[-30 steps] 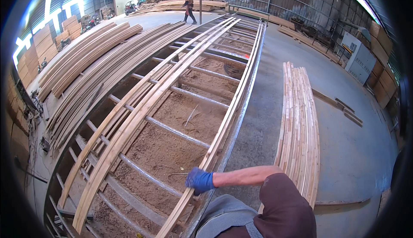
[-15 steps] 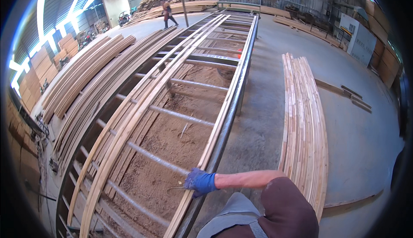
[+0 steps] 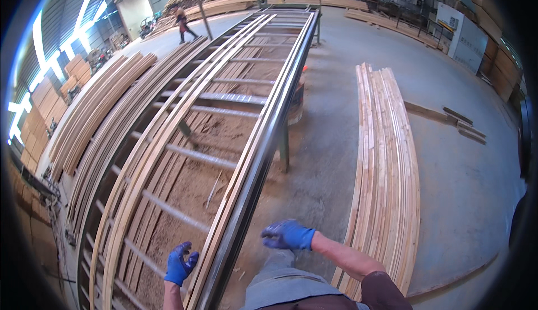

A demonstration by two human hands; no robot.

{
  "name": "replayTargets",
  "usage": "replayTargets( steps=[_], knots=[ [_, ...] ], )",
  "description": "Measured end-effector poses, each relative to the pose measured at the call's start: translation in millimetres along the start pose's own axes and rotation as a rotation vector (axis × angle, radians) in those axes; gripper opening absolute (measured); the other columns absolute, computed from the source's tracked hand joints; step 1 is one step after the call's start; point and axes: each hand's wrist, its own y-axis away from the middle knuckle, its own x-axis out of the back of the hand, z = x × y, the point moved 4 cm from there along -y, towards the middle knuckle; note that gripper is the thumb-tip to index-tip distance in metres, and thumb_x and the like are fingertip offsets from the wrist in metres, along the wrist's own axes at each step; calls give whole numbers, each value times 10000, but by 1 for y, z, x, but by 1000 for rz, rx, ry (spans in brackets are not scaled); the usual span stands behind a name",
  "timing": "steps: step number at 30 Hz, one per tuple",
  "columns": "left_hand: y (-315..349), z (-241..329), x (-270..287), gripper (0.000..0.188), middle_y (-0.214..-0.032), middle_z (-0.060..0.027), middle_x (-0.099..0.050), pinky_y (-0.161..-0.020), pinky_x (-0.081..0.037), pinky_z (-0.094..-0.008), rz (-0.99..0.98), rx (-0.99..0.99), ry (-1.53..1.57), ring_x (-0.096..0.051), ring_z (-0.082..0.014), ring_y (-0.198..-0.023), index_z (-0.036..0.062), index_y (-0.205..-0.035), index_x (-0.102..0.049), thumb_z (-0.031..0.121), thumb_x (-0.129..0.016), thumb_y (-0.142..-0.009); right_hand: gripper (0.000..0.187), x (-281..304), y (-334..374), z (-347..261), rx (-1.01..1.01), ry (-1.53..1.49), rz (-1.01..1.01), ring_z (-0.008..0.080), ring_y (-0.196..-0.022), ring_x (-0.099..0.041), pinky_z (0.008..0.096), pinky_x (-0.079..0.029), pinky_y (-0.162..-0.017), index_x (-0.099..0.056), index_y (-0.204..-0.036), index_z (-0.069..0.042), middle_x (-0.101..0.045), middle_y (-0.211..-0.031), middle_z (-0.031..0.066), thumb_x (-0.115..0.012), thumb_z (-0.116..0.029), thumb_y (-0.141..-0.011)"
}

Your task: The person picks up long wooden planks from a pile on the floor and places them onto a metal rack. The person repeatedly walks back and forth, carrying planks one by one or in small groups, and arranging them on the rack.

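My left hand (image 3: pixel 181 263), in a blue glove, is raised over the roller conveyor with its fingers apart and nothing in it. Just right of it, long narrow wooden strips (image 3: pixel 240 182) lie along the conveyor's right metal rail (image 3: pixel 259 184); hand and strips look apart. My right hand (image 3: pixel 287 235), gloved in blue too, hangs beyond the rail in front of my body, empty, its fingers stretched leftward. Farther left, more long wooden strips (image 3: pixel 168 125) rest across the metal rollers (image 3: pixel 178 209).
On the floor to the right lies a long stack of boards (image 3: pixel 386 164). Bundles of boards (image 3: pixel 106 105) fill the left side. Sawdust (image 3: pixel 210 189) covers the ground under the rollers. A person (image 3: pixel 182 24) walks at the far left, near a thin post (image 3: pixel 202 7).
My right hand has let go of the strips at the rail and moved right, off the conveyor. My left hand has come into view. The view has shifted slightly.
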Motion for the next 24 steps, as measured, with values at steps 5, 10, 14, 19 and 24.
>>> replayTargets(
  steps=[5,10,14,19,24],
  knots=[
    [-210,72,-81,354,-1009,-195,-669,-735,-550,-347,57,-212,23,-676,-288,-828,-15,-1075,-636,222,-698,-820,419,102,114,266,-762,-2,177,342,-948,-634,399,-483,-826,-651,-1061,-49,-659,-1008,191,-576,-407,-858],
    [-389,178,-151,393,-1052,-213,-659,-851,-514,-401,-76,-289,-84,-651,-347,-957,-2,-1071,-648,310,-676,-832,210,85,416,424,-1393,-347,628,319,-648,-604,435,-452,-558,-607,-865,-71,-596,-723,144,-554,-274,-863],
    [-527,246,-215,451,-1046,-211,-662,-855,-504,-414,-108,-437,-42,-642,-359,-969,9,-1092,-637,376,-674,-833,440,12,609,454,-1842,-1160,1035,400,-597,-602,541,-453,-514,-589,-909,-81,-591,-672,167,-453,-498,-863],
    [-640,324,-275,385,-1018,-212,-654,-802,-511,-412,-24,-473,-193,-634,-380,-927,2,-1092,-619,242,-708,-804,257,96,503,563,-1720,-1558,1016,367,-605,-613,494,-492,-540,-602,-927,-76,-599,-674,159,-516,-314,-882],
    [-733,393,-347,328,-994,-208,-661,-813,-504,-408,-16,-360,-121,-639,-370,-900,1,-1082,-626,205,-675,-830,134,321,294,702,-1638,-1163,537,260,-614,-637,356,-476,-512,-625,-903,-58,-662,-752,127,-575,-182,-892]
  ],
)
